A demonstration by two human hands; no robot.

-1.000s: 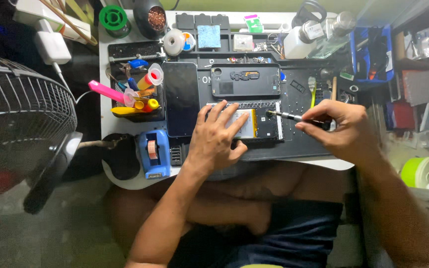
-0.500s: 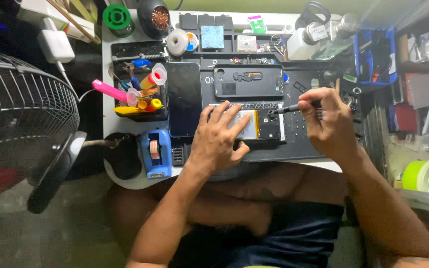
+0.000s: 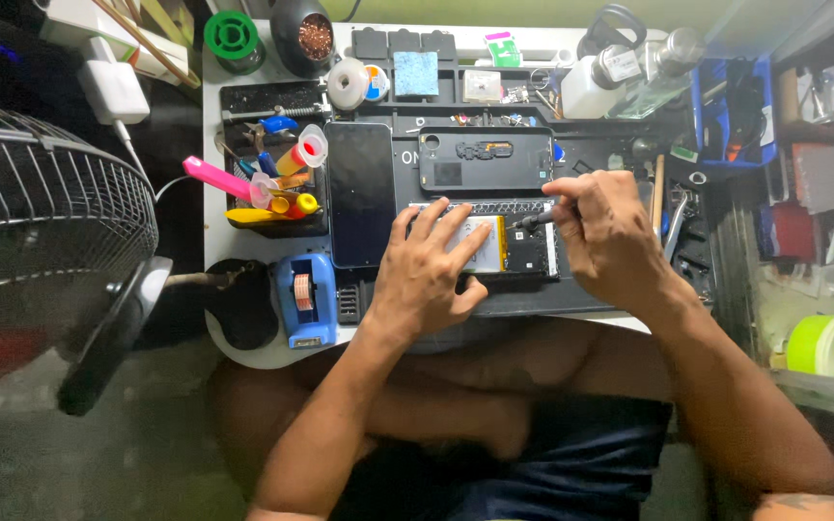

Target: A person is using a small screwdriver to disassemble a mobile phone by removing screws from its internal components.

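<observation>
The left hand lies flat, fingers spread, pressing down on the opened smartphone with its silver battery and black circuit board exposed, which rests on the dark work mat just right of a black glass screen panel; the right hand pinches a slim dark screwdriver, tip at the board's upper edge; a slip of the tip could gouge the board or nick the battery, and a loosened screw could roll away among the clutter.
</observation>
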